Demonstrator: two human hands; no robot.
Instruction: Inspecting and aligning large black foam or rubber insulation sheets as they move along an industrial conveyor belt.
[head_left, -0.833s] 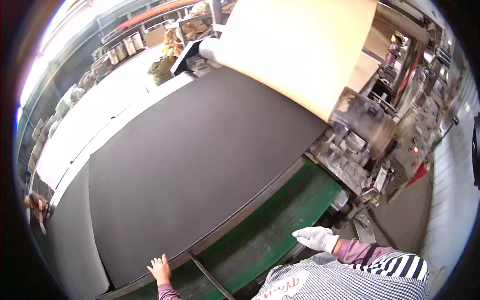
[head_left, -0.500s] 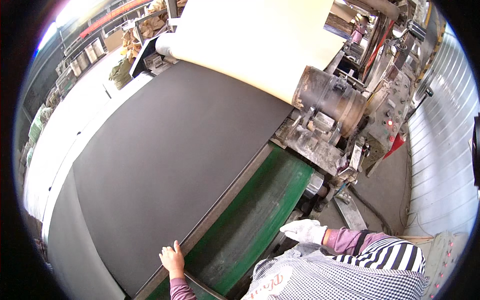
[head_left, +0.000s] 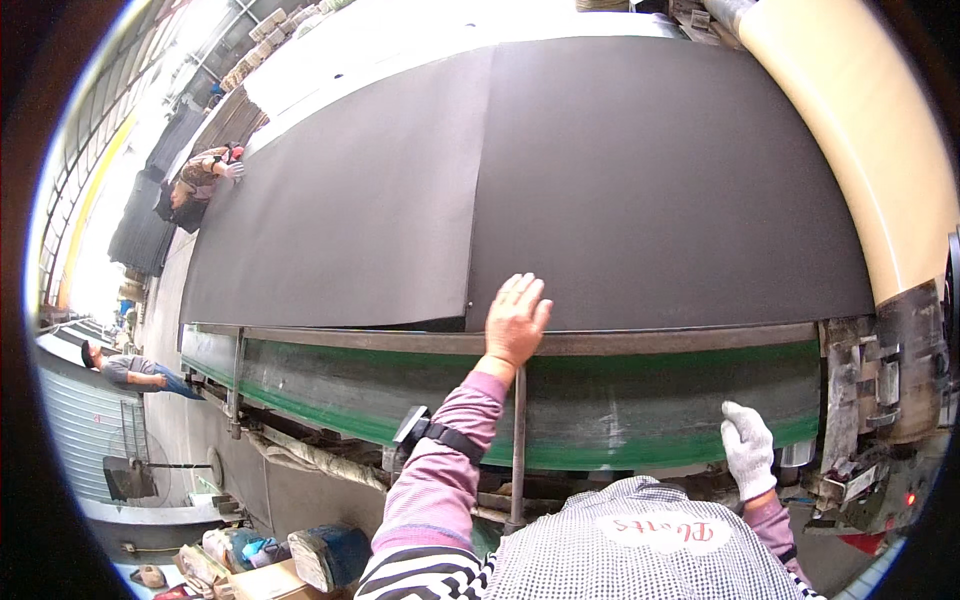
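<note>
A broad black sheet [head_left: 660, 190] lies on the machine's table. Another dark sheet [head_left: 340, 200] overlaps or abuts it on the left, and its near corner lifts slightly. My left hand [head_left: 515, 320] is bare and rests flat, fingers stretched out, on the black sheet's near edge, just right of that seam. It holds nothing. My right hand [head_left: 748, 450], in a white work glove, hangs over the green-edged belt [head_left: 650, 410] below the table rail. Its fingers are loosely bent with the thumb apart, and nothing shows in them.
A tan sheet [head_left: 860, 120] runs over a roller at the right, beside machine parts [head_left: 900, 370]. At the far left a co-worker [head_left: 205, 185] touches the dark sheet. Another person [head_left: 140, 372] stands farther off. Upright posts [head_left: 518, 450] support the near rail. Boxes [head_left: 270, 580] and containers sit lower left.
My view has swung left, bringing the co-worker and the seam between the sheets into sight. My left hand now reaches farther onto the sheet. The gloved hand has turned fingers upward.
</note>
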